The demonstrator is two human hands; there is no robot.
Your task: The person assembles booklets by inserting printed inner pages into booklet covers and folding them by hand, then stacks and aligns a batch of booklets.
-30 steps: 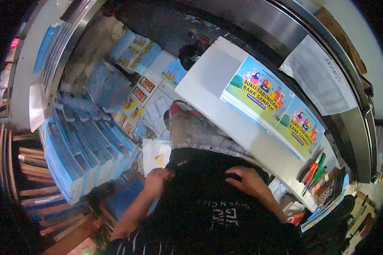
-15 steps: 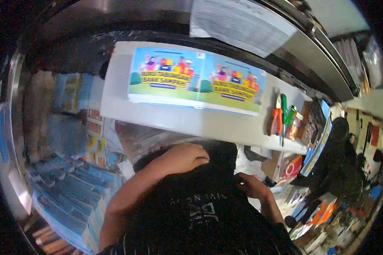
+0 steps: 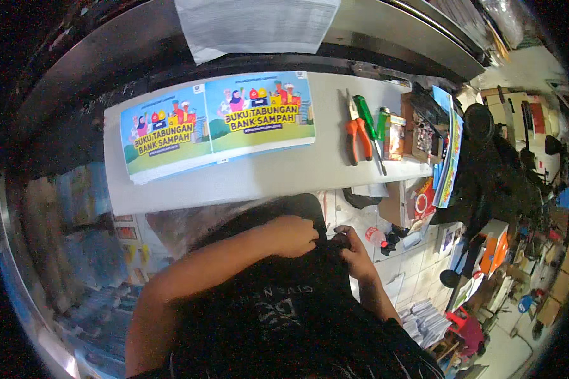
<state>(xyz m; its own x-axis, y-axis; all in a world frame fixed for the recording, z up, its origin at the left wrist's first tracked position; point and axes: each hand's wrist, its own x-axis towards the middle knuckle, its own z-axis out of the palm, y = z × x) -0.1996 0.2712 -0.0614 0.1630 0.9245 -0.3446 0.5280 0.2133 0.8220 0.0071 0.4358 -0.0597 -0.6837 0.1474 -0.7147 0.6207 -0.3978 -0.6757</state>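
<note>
My left hand (image 3: 292, 237) is curled over my black-clothed lap, its fingertips folded under, and whatever they may hold is hidden. Close beside it on the right, my right hand (image 3: 354, 254) has thumb and fingers drawn together around something small and dark that I cannot make out. Both hands are below the front edge of a white tabletop (image 3: 189, 198). On that top lies a stack of colourful printed cover sheets (image 3: 218, 129), two covers side by side. To its right are pliers with orange handles (image 3: 358, 136) and a green-handled screwdriver (image 3: 367, 120).
A green lighter (image 3: 383, 120) and a small box (image 3: 395, 137) lie near an open box (image 3: 422, 126) at the table's right end. Past the edge, a plastic bottle (image 3: 377, 237) lies on the tiled floor. A paper sheet (image 3: 256, 25) hangs over the metal machine behind.
The view has swung to the right, so the table things appear further left. My right hand has come up and in, nearer my left hand.
</note>
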